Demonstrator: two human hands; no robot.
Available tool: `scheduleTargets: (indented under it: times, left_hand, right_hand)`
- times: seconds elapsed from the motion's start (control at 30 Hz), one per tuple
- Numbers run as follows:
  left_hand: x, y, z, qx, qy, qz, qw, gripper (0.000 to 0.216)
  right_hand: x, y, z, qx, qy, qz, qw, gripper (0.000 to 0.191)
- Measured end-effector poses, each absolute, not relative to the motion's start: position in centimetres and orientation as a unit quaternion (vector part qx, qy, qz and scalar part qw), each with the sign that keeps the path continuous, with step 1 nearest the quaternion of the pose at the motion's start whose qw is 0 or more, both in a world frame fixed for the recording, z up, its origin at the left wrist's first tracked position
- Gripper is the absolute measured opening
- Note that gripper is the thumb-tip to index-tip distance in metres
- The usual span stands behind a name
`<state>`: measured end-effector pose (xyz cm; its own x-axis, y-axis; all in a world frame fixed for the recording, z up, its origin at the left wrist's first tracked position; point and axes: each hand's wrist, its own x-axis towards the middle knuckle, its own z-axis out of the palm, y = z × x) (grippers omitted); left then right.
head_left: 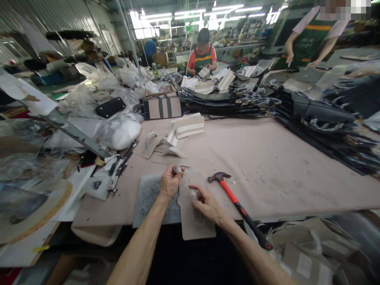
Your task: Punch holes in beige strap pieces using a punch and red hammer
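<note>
My left hand [170, 183] is closed around a small tool with a pale rounded end [177, 169]; a thin tip seems to point right from it. A flat beige panel [190, 227] with rounded corners lies under my right hand [206, 204], reaching past the table's near edge. My right thumb and fingers curl over a pale raised strip at the panel's middle, partly hidden by them. Left of the panel, and partly under it, is a grey speckled board [148, 202]. To the right lies a claw hammer [233, 196] with a red and black handle.
Beige panels with curved strips [166, 144] lie farther up the covered table [252, 158]. Stacked black pieces [225, 105] line its far side. Plastic bags [118, 130] crowd the left, beside a slanted metal bar [77, 134]. Two people in green aprons stand across the table.
</note>
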<state>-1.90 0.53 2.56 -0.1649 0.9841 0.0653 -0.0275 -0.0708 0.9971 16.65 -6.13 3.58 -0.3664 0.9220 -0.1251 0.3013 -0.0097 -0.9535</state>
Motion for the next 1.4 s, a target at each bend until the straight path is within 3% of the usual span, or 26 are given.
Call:
scheduleTargets:
  times: [0.17,0.37,0.57,1.03,1.17,1.27,1.4]
  left_hand:
    - [0.3,2.1,2.1,0.475,0.483,0.530,0.511,0.031]
    - [0.4,1.4,0.7,0.492,0.476,0.503,0.527,0.034]
    - [0.0,1.2,1.0,0.519,0.478,0.473,0.528,0.029]
    - [-0.5,1.4,1.4,0.587,0.475,0.414,0.508,0.018]
    - [-0.9,1.9,1.4,0.624,0.457,0.379,0.509,0.015]
    - [-1.0,2.1,1.4,0.635,0.446,0.371,0.509,0.015]
    - [-0.9,1.8,1.3,0.660,0.442,0.369,0.482,0.014]
  right_hand:
    - [16.2,-6.8,3.4,-0.519,-0.638,0.488,0.294,0.023]
    - [15.0,-7.4,3.8,-0.568,-0.674,0.384,0.275,0.026]
    - [14.8,-7.0,3.7,-0.588,-0.678,0.357,0.260,0.027]
    - [15.0,-7.2,3.1,-0.572,-0.668,0.382,0.284,0.030]
    - [16.9,-6.6,3.5,-0.570,-0.624,0.412,0.341,0.040]
    - [20.6,-5.7,3.4,-0.632,-0.625,0.268,0.372,0.041]
    - [26.4,-5.1,1.5,-0.701,-0.676,0.096,0.206,0.030]
